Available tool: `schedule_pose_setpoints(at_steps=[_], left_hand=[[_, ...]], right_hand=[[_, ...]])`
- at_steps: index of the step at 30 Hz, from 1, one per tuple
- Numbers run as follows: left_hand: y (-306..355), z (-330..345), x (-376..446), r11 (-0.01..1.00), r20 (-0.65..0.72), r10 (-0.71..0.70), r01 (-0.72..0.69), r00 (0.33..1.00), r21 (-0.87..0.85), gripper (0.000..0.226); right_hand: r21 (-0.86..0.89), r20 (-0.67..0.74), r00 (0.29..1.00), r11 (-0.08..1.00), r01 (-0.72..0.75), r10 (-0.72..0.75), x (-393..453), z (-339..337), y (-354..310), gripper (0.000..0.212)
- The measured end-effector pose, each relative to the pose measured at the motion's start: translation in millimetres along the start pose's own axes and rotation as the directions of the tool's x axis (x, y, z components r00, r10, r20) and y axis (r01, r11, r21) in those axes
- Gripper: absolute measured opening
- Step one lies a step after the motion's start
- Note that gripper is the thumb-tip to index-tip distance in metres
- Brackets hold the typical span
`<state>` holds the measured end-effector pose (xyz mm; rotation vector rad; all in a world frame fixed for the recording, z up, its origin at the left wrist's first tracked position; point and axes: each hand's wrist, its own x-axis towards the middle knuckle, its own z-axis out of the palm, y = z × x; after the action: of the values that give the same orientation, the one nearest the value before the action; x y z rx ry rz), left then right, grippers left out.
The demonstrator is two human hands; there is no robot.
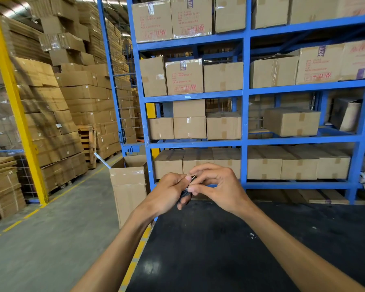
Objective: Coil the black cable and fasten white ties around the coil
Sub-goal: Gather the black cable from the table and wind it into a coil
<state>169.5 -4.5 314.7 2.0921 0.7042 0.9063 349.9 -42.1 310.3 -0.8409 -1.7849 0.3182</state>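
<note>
A small bundle of black cable (187, 189) is held up between both hands, above the far edge of a black table (219, 249). My left hand (169, 190) is closed around the bundle from the left. My right hand (215, 184) pinches its upper end with thumb and fingertips, the other fingers spread. Most of the cable is hidden by my fingers. No white tie can be made out.
A blue shelving rack (243, 114) full of cardboard boxes stands right behind the table. An open tall carton (129, 186) stands on the floor at the table's left corner. Stacked boxes on pallets (67, 123) and a yellow post (15, 106) lie to the left, across a grey aisle.
</note>
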Motion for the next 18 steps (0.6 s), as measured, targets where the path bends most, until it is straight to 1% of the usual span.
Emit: schedule_pose_setpoints(at_steps=[3, 6, 9, 11, 13, 15, 16, 18], left_hand=[[2.7, -0.4, 0.8, 1.0, -0.043, 0.023, -0.023, 0.999, 0.009, 0.047], [5.6, 1.6, 2.4, 0.999, -0.135, 0.047, -0.045, 0.99, 0.017, 0.05], [7.3, 8.8, 4.3, 0.994, -0.294, 0.097, -0.08, 0.951, 0.069, 0.052], [7.4, 12.1, 5.5, 0.991, -0.376, 0.121, -0.092, 0.919, 0.094, 0.048], [7.2, 13.3, 7.2, 0.994, -0.437, 0.106, -0.09, 0.893, 0.057, 0.041], [9.2, 12.7, 8.9, 0.995, -0.46, 0.094, -0.099, 0.883, 0.013, 0.036], [10.4, 11.5, 9.3, 0.993, -0.453, 0.111, -0.111, 0.884, 0.026, 0.035], [12.2, 7.5, 8.7, 0.987, -0.395, 0.162, -0.147, 0.904, 0.068, 0.033]], right_hand=[[0.03, -0.037, 0.999, 0.999, -0.013, 0.014, 0.4, 1.6, -1.4, 0.009], [0.043, -0.09, 0.996, 0.999, 0.018, -0.014, 1.7, 4.8, -4.4, 0.007], [0.063, -0.126, 0.992, 0.998, 0.024, -0.016, 3.2, 6.8, -7.3, 0.008], [0.062, -0.133, 0.991, 0.998, 0.017, -0.009, 5.0, 7.9, -8.8, 0.009], [0.063, -0.137, 0.99, 0.998, -0.005, 0.013, 7.0, 8.4, -8.9, 0.008], [0.066, -0.159, 0.986, 0.997, -0.032, 0.042, 8.7, 7.2, -7.9, 0.006], [0.068, -0.172, 0.984, 0.997, -0.042, 0.053, 9.4, 6.2, -7.3, 0.006], [0.073, -0.183, 0.981, 0.996, -0.049, 0.062, 10.8, 3.7, -6.6, 0.005]])
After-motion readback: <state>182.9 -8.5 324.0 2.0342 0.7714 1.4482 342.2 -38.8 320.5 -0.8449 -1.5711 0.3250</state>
